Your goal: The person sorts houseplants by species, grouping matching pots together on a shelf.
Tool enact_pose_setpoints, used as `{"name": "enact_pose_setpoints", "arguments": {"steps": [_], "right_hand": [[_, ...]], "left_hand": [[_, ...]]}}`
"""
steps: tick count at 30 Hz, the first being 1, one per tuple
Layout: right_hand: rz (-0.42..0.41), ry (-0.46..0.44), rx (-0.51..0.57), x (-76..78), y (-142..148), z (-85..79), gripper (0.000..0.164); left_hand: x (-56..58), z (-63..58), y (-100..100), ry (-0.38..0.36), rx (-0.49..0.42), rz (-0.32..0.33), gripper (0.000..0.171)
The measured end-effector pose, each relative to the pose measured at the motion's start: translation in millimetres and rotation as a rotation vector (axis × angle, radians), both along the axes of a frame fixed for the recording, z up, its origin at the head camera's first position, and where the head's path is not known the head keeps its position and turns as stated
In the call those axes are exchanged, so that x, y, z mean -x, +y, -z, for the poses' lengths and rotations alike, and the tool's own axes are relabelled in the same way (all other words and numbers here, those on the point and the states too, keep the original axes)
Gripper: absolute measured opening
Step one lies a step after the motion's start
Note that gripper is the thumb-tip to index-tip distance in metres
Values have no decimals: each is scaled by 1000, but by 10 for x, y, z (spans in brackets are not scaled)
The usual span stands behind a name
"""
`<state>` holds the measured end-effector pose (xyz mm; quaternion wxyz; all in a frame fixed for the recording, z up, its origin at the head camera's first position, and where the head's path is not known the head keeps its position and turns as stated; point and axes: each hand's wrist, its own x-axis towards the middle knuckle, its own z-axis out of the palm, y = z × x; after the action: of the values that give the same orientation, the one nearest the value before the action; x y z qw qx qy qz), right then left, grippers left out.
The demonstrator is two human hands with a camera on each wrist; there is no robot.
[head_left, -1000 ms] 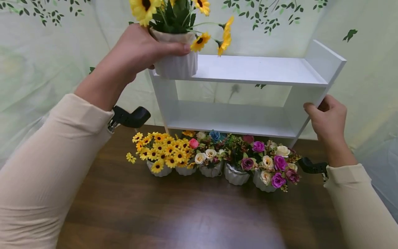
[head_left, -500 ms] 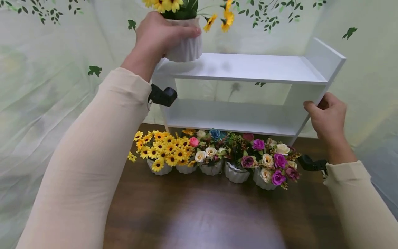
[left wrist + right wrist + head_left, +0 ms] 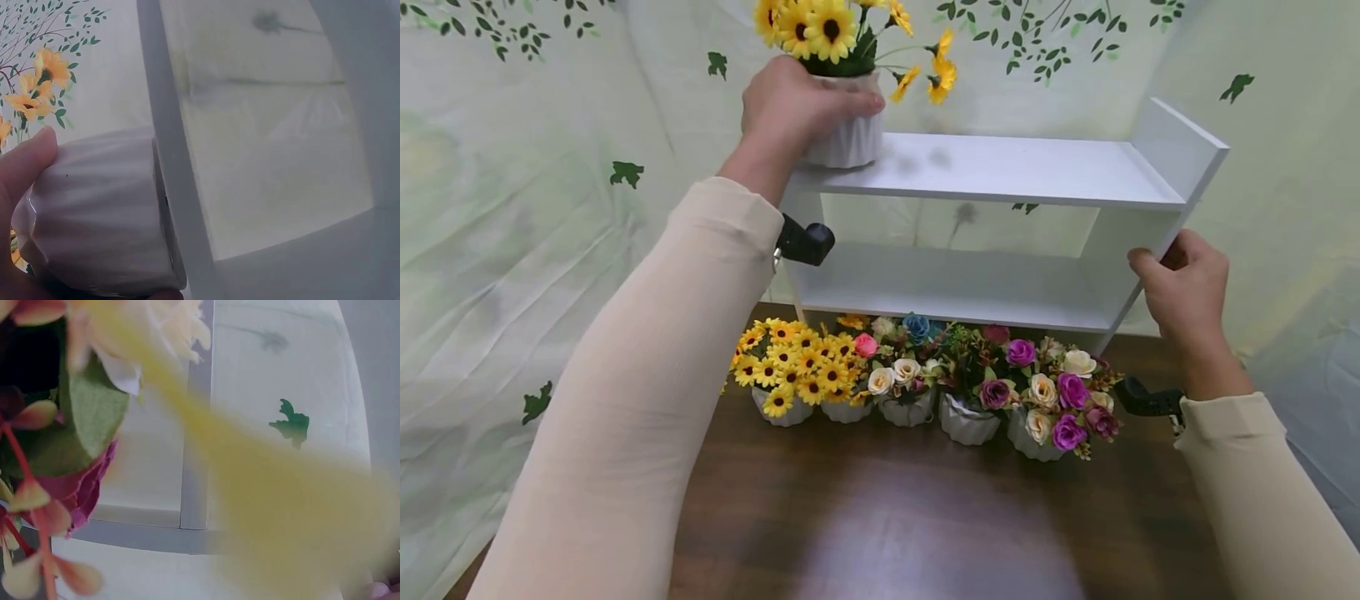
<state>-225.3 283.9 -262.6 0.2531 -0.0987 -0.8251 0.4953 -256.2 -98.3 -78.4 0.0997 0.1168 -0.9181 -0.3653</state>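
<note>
My left hand [image 3: 801, 104] grips a white ribbed flowerpot [image 3: 850, 142] holding yellow sunflowers [image 3: 820, 29], upright at the left end of the top board of a white shelf [image 3: 1000, 167]. In the left wrist view the flowerpot [image 3: 103, 215] has its base right by the board's edge [image 3: 172, 144]; whether it bears its full weight there I cannot tell. At the other end, my right hand [image 3: 1195, 279] holds the shelf's right side panel [image 3: 1183, 150] between thumb and fingers. Blurred petals cover most of the right wrist view, with a bit of fingertip [image 3: 379, 589] in the lower corner.
Along the shelf's foot stands a row of several white pots on the brown wooden floor [image 3: 880, 517]: yellow daisies [image 3: 805, 362] at left, cream and pink roses [image 3: 895, 375] mid-row, purple roses [image 3: 1067, 400] at right. A leaf-printed cloth [image 3: 587, 208] hangs behind.
My left hand has carried the potted sunflowers rightward and up, then lowered them toward the top board's left end. The right hand has stayed on the side panel.
</note>
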Motion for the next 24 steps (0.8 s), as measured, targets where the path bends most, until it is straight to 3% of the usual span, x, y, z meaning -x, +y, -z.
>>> {"name": "enact_pose_setpoints", "arguments": {"steps": [12, 21, 24], "right_hand": [[17, -6, -11, 6, -8, 4, 45], [-8, -1, 6, 7, -8, 24, 45], [0, -7, 8, 12, -6, 25, 44]], "left_hand": [[70, 38, 13, -3, 21, -42, 90], [79, 92, 14, 13, 81, -29, 86], [84, 101, 22, -1, 57, -30, 89]]}}
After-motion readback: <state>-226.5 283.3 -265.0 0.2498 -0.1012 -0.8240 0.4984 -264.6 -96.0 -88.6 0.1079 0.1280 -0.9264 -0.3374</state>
